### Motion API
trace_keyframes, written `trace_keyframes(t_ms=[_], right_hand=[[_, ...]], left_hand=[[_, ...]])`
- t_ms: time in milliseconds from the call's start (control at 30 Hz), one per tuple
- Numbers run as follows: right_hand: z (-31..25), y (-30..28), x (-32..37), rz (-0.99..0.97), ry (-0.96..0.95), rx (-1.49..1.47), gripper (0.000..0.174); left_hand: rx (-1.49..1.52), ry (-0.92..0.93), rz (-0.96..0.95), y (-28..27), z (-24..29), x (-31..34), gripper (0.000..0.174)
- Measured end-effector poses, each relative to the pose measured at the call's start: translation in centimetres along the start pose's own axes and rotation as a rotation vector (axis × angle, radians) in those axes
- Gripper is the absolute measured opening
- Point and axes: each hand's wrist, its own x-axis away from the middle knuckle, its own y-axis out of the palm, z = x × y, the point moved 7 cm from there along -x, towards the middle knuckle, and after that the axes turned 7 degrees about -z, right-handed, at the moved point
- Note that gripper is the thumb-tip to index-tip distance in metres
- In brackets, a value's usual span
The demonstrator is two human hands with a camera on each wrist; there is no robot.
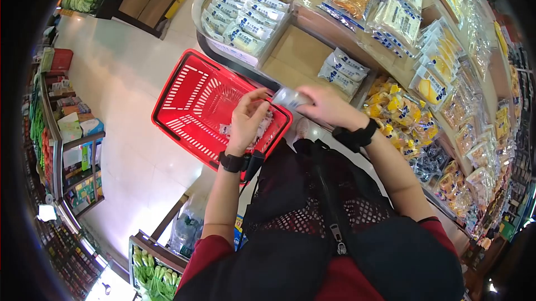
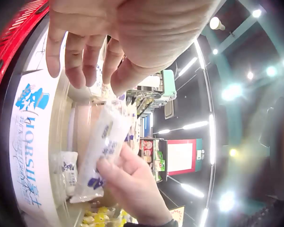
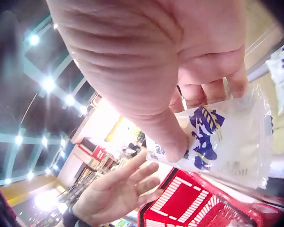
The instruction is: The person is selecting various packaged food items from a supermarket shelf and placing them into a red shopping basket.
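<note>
Black mesh vest (image 1: 312,200) fills the bottom of the head view. Above it, toward 12 o'clock, both hands meet over the near corner of a red basket (image 1: 187,86). The right hand (image 1: 326,106) pinches a white-and-blue packet (image 1: 290,98) by one end. The left hand (image 1: 248,117) sits at the packet's 9 o'clock, fingers loose, gripping nothing. A shelf (image 1: 296,50) of like packets lies at 1 o'clock. The packet hangs right at the basket's rim, not over its middle, so I judge a release here could send it past the edge to the floor (image 1: 123,78).

Left wrist view: the left hand (image 2: 132,33) hangs at 12 o'clock, fingers slack and empty, clear of the packet (image 2: 102,151). The right hand (image 2: 132,189) holds the packet from 5 o'clock, near its lower end. The free end sticks up unsupported and the film looks slick, so it could slide out of so small a grip.

Right wrist view: thumb and fingertips of the right hand (image 3: 146,61) nip the packet (image 3: 227,142) at 3 o'clock. The left hand (image 3: 113,198) is spread open at 7 o'clock, apart from the packet and likely too far to catch a slip. A hard squeeze might crush the contents, which I cannot make out.
</note>
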Motion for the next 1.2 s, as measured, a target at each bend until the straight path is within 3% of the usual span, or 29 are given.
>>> trace_keyframes(t_ms=[33,200,333,467,600,700,800,867,967,1033,1067,1133,1167,1200], right_hand=[[1.2,-1.4,0.7,0.074,0.055,0.053,0.034],[9.3,-5.1,2.3,0.186,0.369,0.156,0.033],[12.7,-3.8,1.3,0.094,0.409,0.264,0.031],[14.0,-2.5,1.2,0.045,0.462,0.367,0.029],[13.2,-3.8,1.3,0.169,0.435,0.424,0.026],[12.2,-5.2,2.0,0.33,0.372,0.572,0.019],[14.1,-5.1,2.5,0.254,0.478,0.715,0.014],[14.7,-4.7,2.0,0.219,0.505,0.771,0.014],[15.2,-3.7,1.1,0.214,0.551,0.825,0.016],[15.3,-3.5,0.9,0.244,0.585,0.822,0.017],[15.1,-3.4,0.7,0.249,0.6,0.819,0.018],[14.2,-2.8,0.3,0.25,0.61,0.831,0.018],[14.2,-2.7,0.1,0.212,0.609,0.789,0.017],[14.7,-2.9,0.1,0.175,0.606,0.747,0.017]], left_hand=[[-0.035,-0.002,0.015,-0.9,-0.7,-0.4,0.036],[-0.016,-0.158,0.214,-7.3,-6.2,0.0,0.03],[-0.074,-0.31,0.29,-11.6,-11.5,1.7,0.031],[-0.124,-0.353,0.29,-12.1,-13.4,2.4,0.03],[-0.164,-0.188,0.274,-9.7,-9.9,0.3,0.028],[-0.295,0.102,0.153,-5.1,-3.6,-3.8,0.025],[-0.464,0.26,-0.053,1.6,1.4,-7.9,0.027],[-0.705,0.237,-0.233,5.8,1.0,-11.1,0.036],[-0.891,0.186,-0.333,10.0,-3.2,-16.5,0.044],[-1.081,-0.113,-0.52,11.6,-8.6,-19.4,0.046],[-1.088,-0.099,-0.514,12.0,-8.5,-20.1,0.046],[-1.087,-0.271,-0.573,11.6,-10.2,-20.3,0.041],[-1.077,-0.173,-0.451,11.3,-10.0,-20.8,0.035],[-1.086,-0.166,-0.453,11.7,-9.9,-21.2,0.035]])
